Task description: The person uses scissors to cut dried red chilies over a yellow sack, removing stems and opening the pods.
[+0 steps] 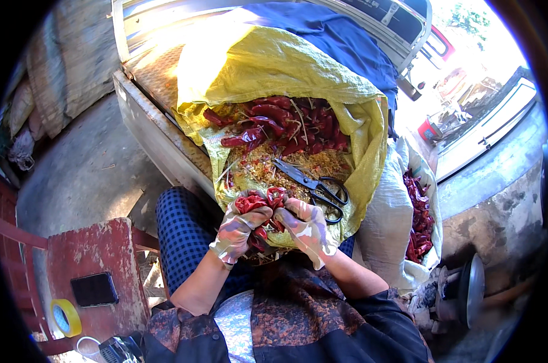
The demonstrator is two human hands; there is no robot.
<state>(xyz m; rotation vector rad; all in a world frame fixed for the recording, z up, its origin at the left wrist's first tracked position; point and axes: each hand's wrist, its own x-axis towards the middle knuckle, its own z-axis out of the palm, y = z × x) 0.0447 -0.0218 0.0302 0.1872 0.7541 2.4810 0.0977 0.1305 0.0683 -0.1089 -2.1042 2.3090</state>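
Both my hands wear pale, patterned gloves and meet over the near edge of a yellow woven sack [274, 66]. My left hand [240, 230] is closed round several dried red chili peppers [249, 202]. Pressed against the same bunch, my right hand [307, 227] pinches at a chili pepper [276, 196]. Just beyond my right hand lies a pair of black scissors [310, 183], its blades pointing away to the left. Loose seeds [255, 163] cover the sack around the scissors, and a heap of red chili peppers [286, 121] fills its far part.
A white sack [386, 224] holding more red chilies stands at the right. On the left, a worn red wooden chair [92, 242] carries a black phone [95, 290] and a yellow tape roll [66, 317]. The truck bed's metal side [159, 133] runs beside the yellow sack.
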